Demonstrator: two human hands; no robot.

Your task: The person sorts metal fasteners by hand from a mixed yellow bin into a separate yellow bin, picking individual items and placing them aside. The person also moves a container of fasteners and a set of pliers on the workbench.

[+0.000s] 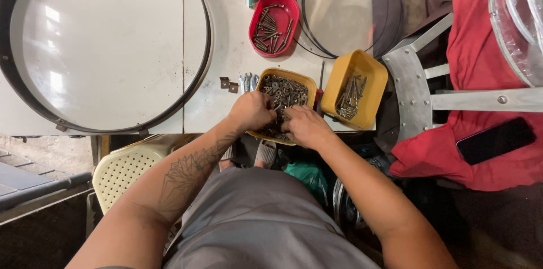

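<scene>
Far off to the left of both hands, big round glass panel in a dark metal ring (102,48), flat on the white table (226,60). Right under the hands, yellow tray of nuts and bolts (285,89), left hand (251,112) and right hand (304,126) both curled in tight, fingertips buried in the hardware, actual grip impossible to tell. Just right, second yellow tray (355,85); beyond, red tray of screws (274,22).
</scene>
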